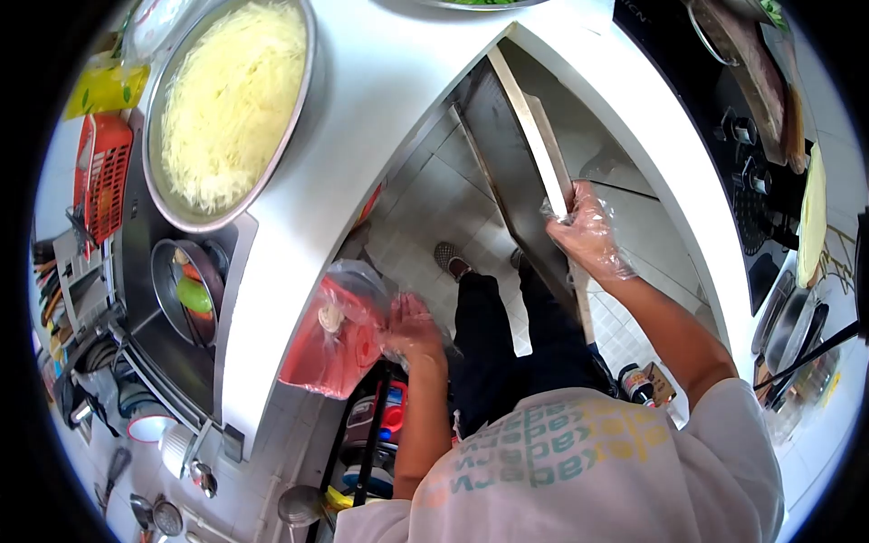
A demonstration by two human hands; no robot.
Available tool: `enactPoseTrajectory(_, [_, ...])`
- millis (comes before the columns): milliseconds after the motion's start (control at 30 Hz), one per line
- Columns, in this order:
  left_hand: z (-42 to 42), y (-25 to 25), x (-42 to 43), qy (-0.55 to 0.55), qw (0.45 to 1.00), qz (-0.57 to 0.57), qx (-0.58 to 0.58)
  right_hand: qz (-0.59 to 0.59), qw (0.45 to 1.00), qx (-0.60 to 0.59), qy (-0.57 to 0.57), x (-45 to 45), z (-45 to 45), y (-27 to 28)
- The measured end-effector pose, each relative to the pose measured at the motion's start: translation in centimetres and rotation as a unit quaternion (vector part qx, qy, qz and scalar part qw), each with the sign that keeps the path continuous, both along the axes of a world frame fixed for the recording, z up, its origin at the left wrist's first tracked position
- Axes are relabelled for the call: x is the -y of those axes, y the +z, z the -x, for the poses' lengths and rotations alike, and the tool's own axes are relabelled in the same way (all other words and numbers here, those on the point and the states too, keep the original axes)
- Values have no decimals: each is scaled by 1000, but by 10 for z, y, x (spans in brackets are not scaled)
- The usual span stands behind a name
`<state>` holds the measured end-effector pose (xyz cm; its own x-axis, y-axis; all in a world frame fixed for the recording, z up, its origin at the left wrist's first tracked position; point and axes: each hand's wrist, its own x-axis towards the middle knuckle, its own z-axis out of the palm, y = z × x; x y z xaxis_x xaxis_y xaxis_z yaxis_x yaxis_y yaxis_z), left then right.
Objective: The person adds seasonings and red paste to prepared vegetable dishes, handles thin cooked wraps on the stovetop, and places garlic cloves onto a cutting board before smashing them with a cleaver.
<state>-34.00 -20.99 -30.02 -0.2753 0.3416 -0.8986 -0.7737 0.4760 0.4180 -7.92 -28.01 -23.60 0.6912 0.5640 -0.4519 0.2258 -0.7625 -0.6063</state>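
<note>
Right hand on the panel's pale edge, left hand beside the red container

Right of centre in the frame, the right hand (587,235), in a clear plastic glove, has its grip clamped on the pale edge of a tall, flat, dark-faced panel (520,181), apparently a cabinet door. The panel slants below the white tabletop (362,90), from upper centre toward lower right.

At lower left of centre, the left hand (412,330), also gloved, has its grip apart, fingers extended, next to a translucent red plastic container (339,339) with clear film about it; whether they touch is unclear.

The panel looks stiff and fairly heavy, better swung than lifted if it is hinged. The loose glove film may slip on its smooth face, so the pale edge is the sound place to hold. The container looks light and flexible, best taken by its rim.
</note>
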Motion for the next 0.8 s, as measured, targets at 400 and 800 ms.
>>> enactPoseTrajectory(400, [-82,-90,-54,-443,888,-125,5,14,932,283,227,70,-22,22])
enactPoseTrajectory(800, [-112,-313,-175,-299,936,-135,128,-39,899,333,281,90,-56,-9])
